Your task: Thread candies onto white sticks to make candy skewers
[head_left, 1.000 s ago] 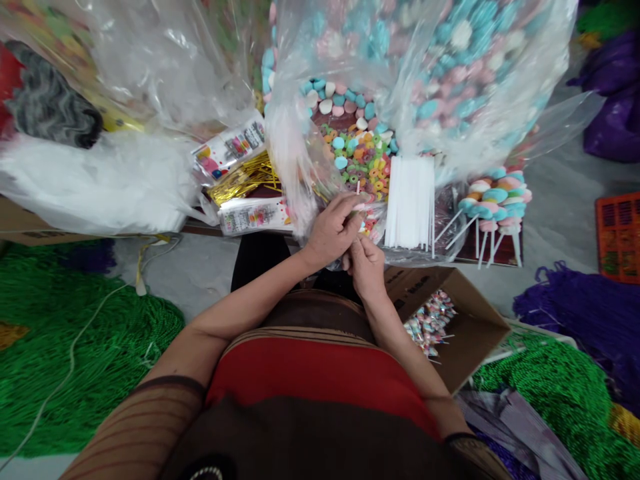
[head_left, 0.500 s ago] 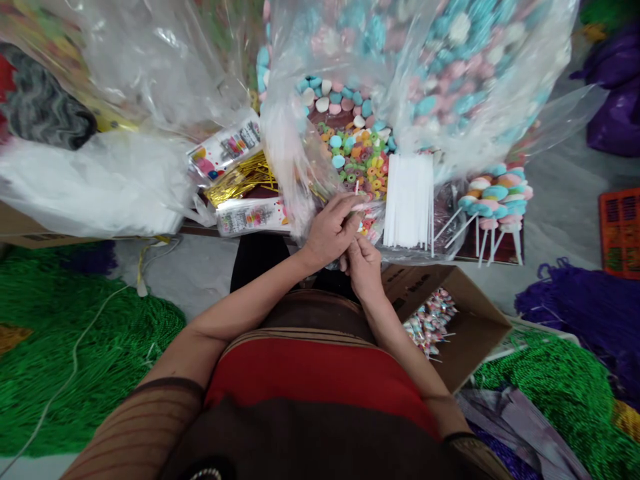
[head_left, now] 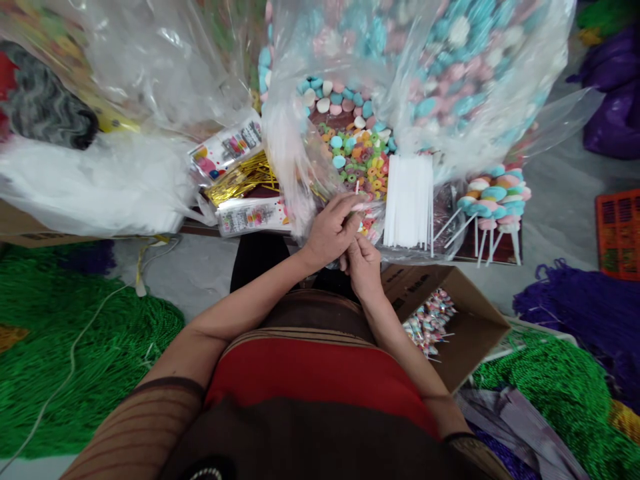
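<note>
My left hand is closed in a pinch near the front edge of the work surface, its fingertips at something small that I cannot make out. Just to its right and touching it, my right hand is also closed, with its fingers pressed together around something hidden. Behind the hands lie ring-shaped candies in mixed colours. A stack of white sticks is right of the hands. Further right, pastel candies on sticks lie in a pile at the edge.
Gold twist ties and printed packets are at left. Big clear bags of pastel candy stand behind. Below right, an open cardboard box holds wrapped candies. Green strands cover the floor at left.
</note>
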A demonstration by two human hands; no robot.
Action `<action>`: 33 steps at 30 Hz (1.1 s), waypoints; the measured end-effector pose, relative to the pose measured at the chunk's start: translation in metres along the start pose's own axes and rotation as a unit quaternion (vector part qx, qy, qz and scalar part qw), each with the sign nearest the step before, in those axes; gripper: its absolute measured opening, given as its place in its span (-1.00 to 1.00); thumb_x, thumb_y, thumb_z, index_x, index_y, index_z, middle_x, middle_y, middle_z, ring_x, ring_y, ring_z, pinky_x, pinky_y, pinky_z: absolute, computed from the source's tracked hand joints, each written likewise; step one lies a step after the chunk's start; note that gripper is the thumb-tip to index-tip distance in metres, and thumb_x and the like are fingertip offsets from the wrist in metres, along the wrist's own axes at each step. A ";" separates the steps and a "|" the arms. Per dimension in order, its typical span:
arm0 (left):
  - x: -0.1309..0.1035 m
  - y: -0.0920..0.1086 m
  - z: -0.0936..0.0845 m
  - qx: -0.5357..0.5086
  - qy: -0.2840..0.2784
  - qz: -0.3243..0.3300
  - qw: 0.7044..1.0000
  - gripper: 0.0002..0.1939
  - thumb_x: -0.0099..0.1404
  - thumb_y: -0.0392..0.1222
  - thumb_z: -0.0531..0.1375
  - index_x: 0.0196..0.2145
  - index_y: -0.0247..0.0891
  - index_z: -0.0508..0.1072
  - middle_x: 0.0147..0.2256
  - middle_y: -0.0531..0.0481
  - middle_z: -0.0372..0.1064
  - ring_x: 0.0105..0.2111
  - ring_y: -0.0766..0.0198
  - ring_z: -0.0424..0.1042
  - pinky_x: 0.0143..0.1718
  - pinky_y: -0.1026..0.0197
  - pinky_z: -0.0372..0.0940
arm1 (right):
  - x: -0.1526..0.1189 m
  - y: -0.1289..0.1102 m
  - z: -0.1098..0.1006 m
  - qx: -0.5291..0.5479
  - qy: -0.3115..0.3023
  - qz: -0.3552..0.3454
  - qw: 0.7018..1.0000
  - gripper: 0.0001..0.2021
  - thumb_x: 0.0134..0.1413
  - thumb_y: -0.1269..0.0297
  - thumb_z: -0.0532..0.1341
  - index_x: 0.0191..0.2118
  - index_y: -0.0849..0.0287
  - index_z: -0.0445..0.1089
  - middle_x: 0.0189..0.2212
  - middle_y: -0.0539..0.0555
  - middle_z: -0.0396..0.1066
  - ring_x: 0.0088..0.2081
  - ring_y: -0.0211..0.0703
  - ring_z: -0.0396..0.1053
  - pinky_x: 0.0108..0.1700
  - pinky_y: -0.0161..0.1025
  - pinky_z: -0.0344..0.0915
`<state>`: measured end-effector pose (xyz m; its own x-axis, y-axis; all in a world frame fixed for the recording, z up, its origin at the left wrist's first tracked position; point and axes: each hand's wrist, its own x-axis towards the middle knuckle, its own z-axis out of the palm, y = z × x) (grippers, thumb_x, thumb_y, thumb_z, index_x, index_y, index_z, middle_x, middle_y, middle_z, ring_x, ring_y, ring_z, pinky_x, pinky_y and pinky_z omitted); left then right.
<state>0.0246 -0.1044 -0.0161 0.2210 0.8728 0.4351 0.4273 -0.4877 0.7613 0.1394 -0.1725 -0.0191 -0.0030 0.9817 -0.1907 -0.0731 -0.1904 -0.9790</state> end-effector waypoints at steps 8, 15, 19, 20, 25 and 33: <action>0.001 0.001 -0.001 -0.005 -0.003 -0.007 1.000 -0.68 0.56 -0.15 0.01 0.14 -0.19 0.43 0.10 -0.15 0.51 0.17 0.17 0.47 0.26 0.02 0.33 | 0.000 0.000 0.000 -0.004 0.001 -0.001 1.000 -0.49 0.24 -0.32 0.19 -0.28 0.10 0.40 -0.75 -0.23 0.14 -0.71 -0.36 0.00 -0.60 -0.33 -0.03; 0.000 0.000 0.000 -0.003 0.004 0.004 1.000 -0.69 0.56 -0.16 0.02 0.15 -0.16 0.43 0.10 -0.13 0.51 0.17 0.19 0.47 0.25 0.03 0.35 | 0.000 -0.001 0.001 -0.001 0.003 -0.009 1.000 -0.51 0.24 -0.30 0.20 -0.29 0.10 0.40 -0.76 -0.23 0.16 -0.72 -0.36 0.01 -0.60 -0.33 -0.01; 0.000 0.000 0.001 0.005 0.012 0.006 1.000 -0.68 0.57 -0.14 0.00 0.15 -0.13 0.43 0.09 -0.11 0.52 0.16 0.20 0.48 0.24 0.04 0.37 | 0.000 -0.002 0.001 0.004 0.003 -0.009 1.000 -0.52 0.24 -0.29 0.22 -0.32 0.09 0.38 -0.76 -0.22 0.16 -0.72 -0.35 0.01 -0.59 -0.32 -0.02; 0.000 0.001 0.001 0.005 0.012 0.005 1.000 -0.68 0.57 -0.14 0.00 0.15 -0.13 0.44 0.09 -0.11 0.52 0.16 0.20 0.48 0.24 0.04 0.37 | 0.000 -0.002 0.001 0.003 0.003 -0.008 1.000 -0.51 0.23 -0.30 0.22 -0.32 0.08 0.37 -0.76 -0.22 0.15 -0.71 -0.35 0.01 -0.59 -0.32 -0.02; 0.001 0.001 0.000 -0.011 0.006 -0.003 1.000 -0.68 0.54 -0.17 0.04 0.15 -0.15 0.45 0.09 -0.12 0.52 0.16 0.18 0.48 0.25 0.03 0.35 | 0.000 -0.001 0.002 -0.002 0.002 -0.001 1.000 -0.49 0.22 -0.33 0.20 -0.30 0.08 0.38 -0.76 -0.22 0.15 -0.72 -0.34 0.00 -0.59 -0.32 -0.02; 0.001 0.002 -0.002 -0.012 0.001 0.001 1.000 -0.70 0.55 -0.19 0.04 0.11 -0.19 0.47 0.03 -0.12 0.54 0.09 0.21 0.51 0.18 0.11 0.38 | 0.000 -0.003 0.002 -0.003 0.003 -0.002 1.000 -0.50 0.21 -0.32 0.22 -0.35 0.08 0.33 -0.75 -0.22 0.17 -0.71 -0.35 0.01 -0.59 -0.34 0.00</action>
<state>0.0244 -0.1045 -0.0128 0.2202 0.8716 0.4379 0.4049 -0.4901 0.7719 0.1379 -0.1722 -0.0158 0.0040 0.9822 -0.1880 -0.0678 -0.1873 -0.9800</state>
